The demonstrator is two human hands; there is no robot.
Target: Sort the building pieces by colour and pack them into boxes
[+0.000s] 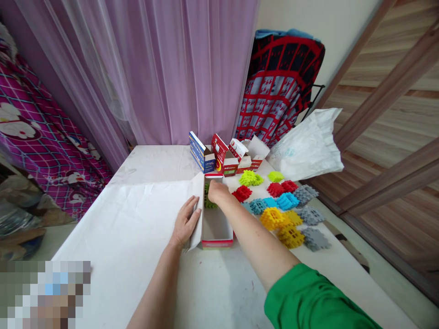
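Note:
In the middle of the table stands an open carton box point(217, 243) with a red rim and grey inside, its lid flap point(198, 183) folded out to the left. My left hand point(187, 221) lies on that flap, fingers stretched and holding nothing. Inside the far half of the box, my right hand point(217, 192) is closed at the olive-green interlocking plastic blocks point(210, 203). Its fingertips are partly hidden, but they look pressed to these blocks. To the right lie piles of similar blocks: yellow point(272, 219), red point(242, 193), blue point(287, 201), grey point(315, 239) and lime point(250, 177).
Several small open cartons stand behind the box, among them a blue one point(197, 153) and a red one point(221, 153). A white plastic bag point(307, 146) leans at the table's far right. White sheeting point(137, 214) covers the left side. Purple curtains point(192, 68) hang behind.

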